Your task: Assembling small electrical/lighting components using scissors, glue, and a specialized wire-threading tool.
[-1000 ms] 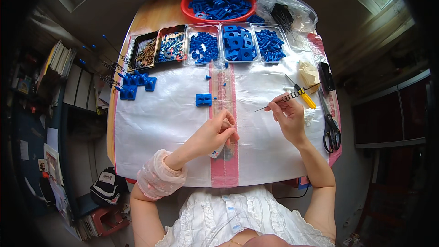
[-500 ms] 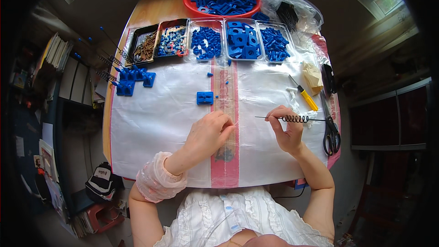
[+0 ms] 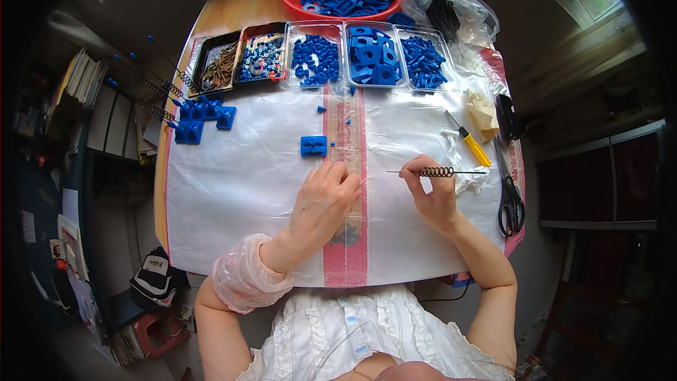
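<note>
Between thumb and fingertips my right hand (image 3: 431, 201) pinches a thin black wire with a coiled spring section (image 3: 436, 172), which lies level and points left. My left hand (image 3: 326, 201) is closed over the pink stripe of the sheet, fingers curled down; whatever they hold is hidden. Just beyond it sits a blue plastic block (image 3: 314, 146) with a raised centre. A tiny blue piece lies beside the block, and a small blue cap (image 3: 321, 109) lies farther off.
At the far side stand trays of brass-coloured screws (image 3: 220, 68), nuts (image 3: 262, 58) and blue parts (image 3: 374, 56), with a red basin (image 3: 288, 1) behind. Blue bases with spring wires (image 3: 201, 116) are at left. A yellow screwdriver (image 3: 474, 148) and black scissors (image 3: 510, 208) lie right.
Both hands have moved slightly away from me across the sheet. The spring wire has shifted a little left and away with my right hand.
</note>
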`<act>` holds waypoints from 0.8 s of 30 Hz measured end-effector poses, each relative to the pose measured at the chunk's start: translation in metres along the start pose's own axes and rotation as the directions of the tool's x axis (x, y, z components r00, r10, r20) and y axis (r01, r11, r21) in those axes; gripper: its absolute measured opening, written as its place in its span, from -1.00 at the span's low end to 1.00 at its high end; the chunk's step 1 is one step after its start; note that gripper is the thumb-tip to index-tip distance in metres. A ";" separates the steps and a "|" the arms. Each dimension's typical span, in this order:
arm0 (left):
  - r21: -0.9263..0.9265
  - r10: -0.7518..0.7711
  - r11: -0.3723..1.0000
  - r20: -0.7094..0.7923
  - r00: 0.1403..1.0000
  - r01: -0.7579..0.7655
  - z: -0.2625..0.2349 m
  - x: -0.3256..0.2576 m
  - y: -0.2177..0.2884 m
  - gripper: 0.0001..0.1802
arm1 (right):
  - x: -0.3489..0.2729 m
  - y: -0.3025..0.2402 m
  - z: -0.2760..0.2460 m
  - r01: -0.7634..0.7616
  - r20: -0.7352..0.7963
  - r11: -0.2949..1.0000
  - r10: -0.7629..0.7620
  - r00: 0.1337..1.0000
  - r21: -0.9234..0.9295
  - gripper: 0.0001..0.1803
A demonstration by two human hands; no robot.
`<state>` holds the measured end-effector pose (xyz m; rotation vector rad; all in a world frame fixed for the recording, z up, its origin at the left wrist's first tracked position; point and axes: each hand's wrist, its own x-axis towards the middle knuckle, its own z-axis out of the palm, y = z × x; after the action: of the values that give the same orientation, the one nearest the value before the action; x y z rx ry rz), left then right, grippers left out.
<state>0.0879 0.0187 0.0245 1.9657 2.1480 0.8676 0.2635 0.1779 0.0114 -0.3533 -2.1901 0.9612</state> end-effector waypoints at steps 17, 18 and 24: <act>0.168 0.082 0.981 0.114 0.990 -0.101 0.009 -0.003 0.004 -0.43 | 0.000 0.001 0.001 0.018 -0.007 1.000 -0.018 1.000 0.005 -0.85; 0.165 0.085 0.981 0.117 0.990 -0.103 0.009 -0.003 0.004 -0.43 | -0.001 0.001 0.001 0.016 -0.002 1.000 -0.016 1.000 0.007 -0.85; 0.190 0.098 0.974 0.134 0.986 -0.123 0.011 -0.004 0.005 -0.43 | -0.002 0.002 0.001 0.035 0.014 0.999 -0.035 0.999 -0.011 -0.88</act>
<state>0.0976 0.0184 0.0162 2.1872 2.1445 0.5460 0.2645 0.1775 0.0083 -0.3140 -2.2076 0.9351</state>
